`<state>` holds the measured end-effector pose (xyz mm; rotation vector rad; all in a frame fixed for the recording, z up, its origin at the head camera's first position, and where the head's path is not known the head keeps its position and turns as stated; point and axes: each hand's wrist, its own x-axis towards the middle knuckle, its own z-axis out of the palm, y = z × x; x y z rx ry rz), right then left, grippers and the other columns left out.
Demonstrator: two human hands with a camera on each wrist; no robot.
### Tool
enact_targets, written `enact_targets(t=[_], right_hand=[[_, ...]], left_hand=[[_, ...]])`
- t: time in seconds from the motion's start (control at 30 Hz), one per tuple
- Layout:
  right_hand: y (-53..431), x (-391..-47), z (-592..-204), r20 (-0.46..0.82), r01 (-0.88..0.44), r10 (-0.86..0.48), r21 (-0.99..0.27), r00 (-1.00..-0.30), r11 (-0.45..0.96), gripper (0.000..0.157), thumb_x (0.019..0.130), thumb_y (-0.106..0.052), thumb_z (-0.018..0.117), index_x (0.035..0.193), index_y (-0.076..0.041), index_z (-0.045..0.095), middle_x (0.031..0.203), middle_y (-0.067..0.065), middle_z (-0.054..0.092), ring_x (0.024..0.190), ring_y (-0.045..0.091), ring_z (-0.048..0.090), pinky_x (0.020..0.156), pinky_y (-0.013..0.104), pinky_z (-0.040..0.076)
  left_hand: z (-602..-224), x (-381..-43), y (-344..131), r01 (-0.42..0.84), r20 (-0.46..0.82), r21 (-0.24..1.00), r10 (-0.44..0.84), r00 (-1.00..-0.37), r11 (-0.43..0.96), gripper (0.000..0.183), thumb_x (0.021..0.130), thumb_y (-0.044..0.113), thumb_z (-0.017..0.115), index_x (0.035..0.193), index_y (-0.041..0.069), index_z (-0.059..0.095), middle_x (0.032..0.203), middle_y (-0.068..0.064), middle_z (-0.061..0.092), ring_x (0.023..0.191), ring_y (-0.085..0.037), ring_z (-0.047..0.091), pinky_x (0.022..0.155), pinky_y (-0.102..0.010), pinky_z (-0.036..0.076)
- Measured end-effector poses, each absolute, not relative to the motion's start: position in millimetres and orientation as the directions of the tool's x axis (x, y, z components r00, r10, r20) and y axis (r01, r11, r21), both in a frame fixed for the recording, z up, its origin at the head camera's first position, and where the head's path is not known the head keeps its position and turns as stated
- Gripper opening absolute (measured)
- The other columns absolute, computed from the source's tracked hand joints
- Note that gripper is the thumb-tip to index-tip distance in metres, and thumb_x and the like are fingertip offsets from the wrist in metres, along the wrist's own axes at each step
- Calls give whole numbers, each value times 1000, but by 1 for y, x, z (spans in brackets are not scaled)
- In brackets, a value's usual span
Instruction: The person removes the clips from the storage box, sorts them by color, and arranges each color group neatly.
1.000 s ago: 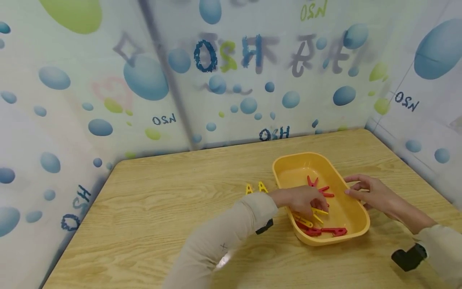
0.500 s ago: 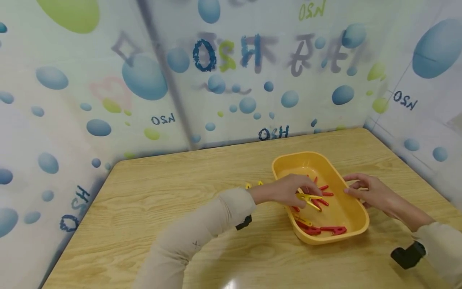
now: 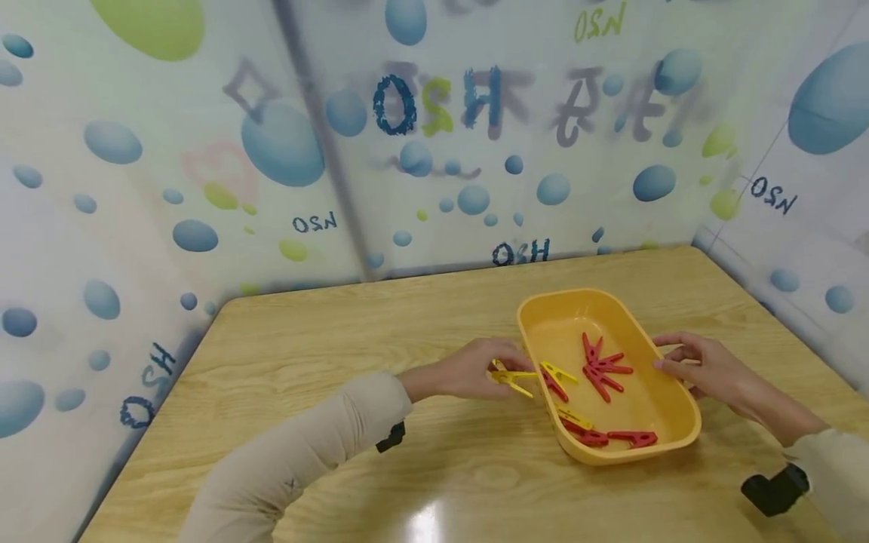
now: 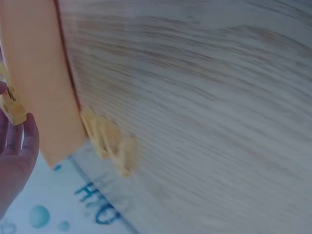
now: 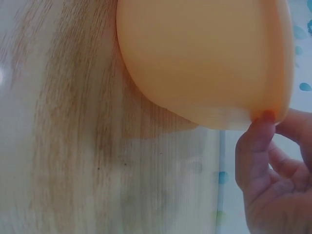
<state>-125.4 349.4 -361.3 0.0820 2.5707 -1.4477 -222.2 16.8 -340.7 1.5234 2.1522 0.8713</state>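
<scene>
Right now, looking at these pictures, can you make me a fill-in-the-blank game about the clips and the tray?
1. The held clip in the left hand is coloured ____.
2. The hand gripping the rim of the tray is the ____ one.
3. The loose clips inside the tray are yellow and ____.

Missing words: yellow; right; red.

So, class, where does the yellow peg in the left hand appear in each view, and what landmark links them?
Head: the yellow peg is right of centre, in the left hand, left of the tray.
Left wrist: the yellow peg is at the left edge.
Right wrist: not in it.
Shared landmark: the tray, in all three.
</scene>
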Motion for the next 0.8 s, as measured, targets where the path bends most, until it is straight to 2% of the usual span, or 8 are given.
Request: enact_targets(t=[0.17,0.4,0.63,0.8], right_hand=[[349,-125,-360,-184,133,-49,-846,-982,516,57,89,-23,53,128,11,29,93,16,54,70,18,59,57,35,51],[349,-126,-357,-182,129,-48,-836,-982,534,57,90,-24,53,128,11,28,93,15,54,71,17,58,58,34,51],[349,-126,-358,-185,131,-46,-830,-982,542,55,90,-23,53,127,10,29,94,16,54,72,17,58,58,34,51],[350,-126,-360,-191,133,-52,-831,-980,540,56,90,-24,52,128,10,29,95,16,54,72,17,58,59,34,51]], left_hand=[[-351,-229,-12,668,31,683,902,-431,296,35,77,3,60,112,6,61,97,-6,55,85,-11,50,69,-23,44],[-365,-246,-45,637,-26,657,856,-516,404,33,78,4,60,111,8,62,98,-1,56,87,-11,51,71,-24,44],[-374,-264,-64,644,-25,626,836,-547,440,31,78,2,62,109,4,63,100,-5,58,92,-17,54,79,-27,44],[-378,-271,-68,626,-61,622,826,-561,471,30,78,0,61,109,3,63,100,-6,58,91,-18,55,77,-25,44]])
